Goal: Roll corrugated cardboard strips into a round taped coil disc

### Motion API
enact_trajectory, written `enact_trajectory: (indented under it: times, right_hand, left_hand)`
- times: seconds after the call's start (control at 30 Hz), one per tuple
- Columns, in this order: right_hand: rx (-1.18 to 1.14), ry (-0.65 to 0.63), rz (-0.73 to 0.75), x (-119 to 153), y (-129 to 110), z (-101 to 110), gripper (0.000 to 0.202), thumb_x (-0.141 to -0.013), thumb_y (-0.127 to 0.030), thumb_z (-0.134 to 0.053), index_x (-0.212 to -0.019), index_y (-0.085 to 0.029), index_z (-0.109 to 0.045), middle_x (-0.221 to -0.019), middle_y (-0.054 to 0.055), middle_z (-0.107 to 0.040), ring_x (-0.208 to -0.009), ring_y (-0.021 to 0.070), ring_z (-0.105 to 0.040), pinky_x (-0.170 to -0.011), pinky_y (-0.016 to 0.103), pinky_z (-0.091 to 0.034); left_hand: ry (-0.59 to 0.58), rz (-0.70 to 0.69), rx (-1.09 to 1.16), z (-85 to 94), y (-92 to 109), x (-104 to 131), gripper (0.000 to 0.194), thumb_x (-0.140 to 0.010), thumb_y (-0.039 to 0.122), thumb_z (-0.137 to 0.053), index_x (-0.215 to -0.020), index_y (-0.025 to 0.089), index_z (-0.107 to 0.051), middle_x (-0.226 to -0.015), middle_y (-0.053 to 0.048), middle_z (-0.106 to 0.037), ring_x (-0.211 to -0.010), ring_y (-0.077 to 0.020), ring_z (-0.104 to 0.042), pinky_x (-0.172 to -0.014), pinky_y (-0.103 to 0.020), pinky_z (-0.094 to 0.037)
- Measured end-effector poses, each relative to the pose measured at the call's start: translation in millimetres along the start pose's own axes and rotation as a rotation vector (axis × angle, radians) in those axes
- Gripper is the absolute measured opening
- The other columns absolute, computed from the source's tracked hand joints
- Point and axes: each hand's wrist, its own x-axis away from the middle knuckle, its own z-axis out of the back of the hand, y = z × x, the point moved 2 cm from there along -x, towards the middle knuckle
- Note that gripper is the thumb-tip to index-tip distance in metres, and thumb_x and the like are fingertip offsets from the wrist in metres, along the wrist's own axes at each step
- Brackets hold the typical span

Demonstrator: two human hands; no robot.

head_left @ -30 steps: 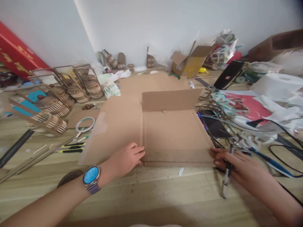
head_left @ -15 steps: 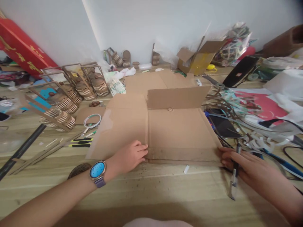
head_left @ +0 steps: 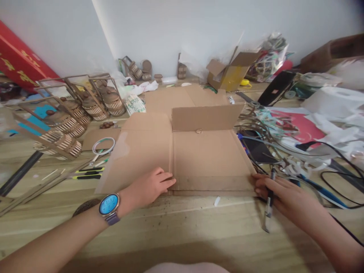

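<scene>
A flattened cardboard box [head_left: 210,155] lies on the wooden table in front of me, with one flap [head_left: 207,117] standing up at its far side. My left hand [head_left: 153,185] rests on the near edge of the cardboard, fingers stretched out, their tips just across the centre crease. A watch [head_left: 109,204] is on the left wrist. At the near right corner, the fingers of my right hand [head_left: 275,189] are curled against the cardboard edge. That same hand holds a slim black-and-silver pen [head_left: 269,201], its silver end pointing down toward me.
Several small woven bamboo baskets [head_left: 113,102] with handles stand at the left. Craft knives [head_left: 88,173] and a white ring [head_left: 104,146] lie beside the cardboard. At the right are a phone [head_left: 257,149], cables and plastic strips. An open carton [head_left: 230,72] stands at the back.
The view has turned slightly right, so everything sits further left. My left fingertips have slid a little right over the crease. My right hand stays at the corner with the pen.
</scene>
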Motion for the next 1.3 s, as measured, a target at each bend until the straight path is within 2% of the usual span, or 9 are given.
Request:
enact_trajectory:
  times: [0.23, 0.53, 0.97, 1.13, 1.3]
  right_hand:
    - [0.008, -0.008, -0.033, 5.3, 1.6, -4.2, 0.02, -0.093, -0.03, -0.046, -0.082, -0.025, -0.062, -0.116, 0.01, -0.075, -0.09, 0.025, -0.073, -0.078, 0.039, -0.058]
    - [0.02, 0.034, 0.006, 1.7, -0.3, -0.5, 0.024, -0.092, -0.035, -0.046, -0.08, -0.026, -0.065, -0.109, 0.011, -0.077, -0.08, 0.0257, -0.075, -0.069, 0.039, -0.059]
    - [0.006, 0.016, 0.061, -5.4, -6.6, 8.2, 0.024, -0.092, -0.033, -0.046, -0.079, -0.026, -0.065, -0.101, 0.011, -0.078, -0.078, 0.0252, -0.076, -0.068, 0.035, -0.06]
    - [-0.053, 0.013, -0.008, -3.1, -1.9, 4.0, 0.02, -0.09, -0.032, -0.049, -0.079, -0.026, -0.065, -0.106, 0.01, -0.078, -0.086, 0.0268, -0.075, -0.074, 0.038, -0.06]
    - [-0.133, -0.049, -0.072, -1.2, 0.7, 0.8, 0.019, -0.09, -0.033, -0.05, -0.082, -0.025, -0.065, -0.107, 0.012, -0.077, -0.095, 0.0282, -0.074, -0.082, 0.039, -0.059]
  left_hand:
    - [-0.027, 0.007, 0.016, -1.1, -2.8, 0.5, 0.032, -0.1, 0.02, -0.047, -0.129, 0.016, -0.06, -0.137, -0.01, -0.06, -0.104, -0.0226, -0.053, -0.087, -0.036, -0.048]
    - [-0.075, 0.0, -0.003, 5.6, -0.7, -5.6, 0.032, -0.1, 0.02, -0.046, -0.128, 0.013, -0.061, -0.138, -0.009, -0.061, -0.103, -0.0218, -0.053, -0.091, -0.034, -0.045]
    - [-0.082, 0.004, -0.016, 3.9, -1.0, -6.6, 0.031, -0.1, 0.02, -0.049, -0.126, 0.013, -0.062, -0.138, -0.008, -0.061, -0.103, -0.0221, -0.052, -0.09, -0.033, -0.043]
    - [-0.062, -0.011, -0.054, -2.3, -1.3, -4.5, 0.032, -0.099, 0.018, -0.047, -0.127, 0.013, -0.062, -0.139, -0.009, -0.06, -0.101, -0.0216, -0.053, -0.09, -0.033, -0.043]
    - [-0.061, -0.03, -0.097, -2.4, 1.0, -3.5, 0.034, -0.099, 0.013, -0.043, -0.127, 0.013, -0.062, -0.139, -0.009, -0.061, -0.101, -0.0211, -0.055, -0.089, -0.034, -0.042]
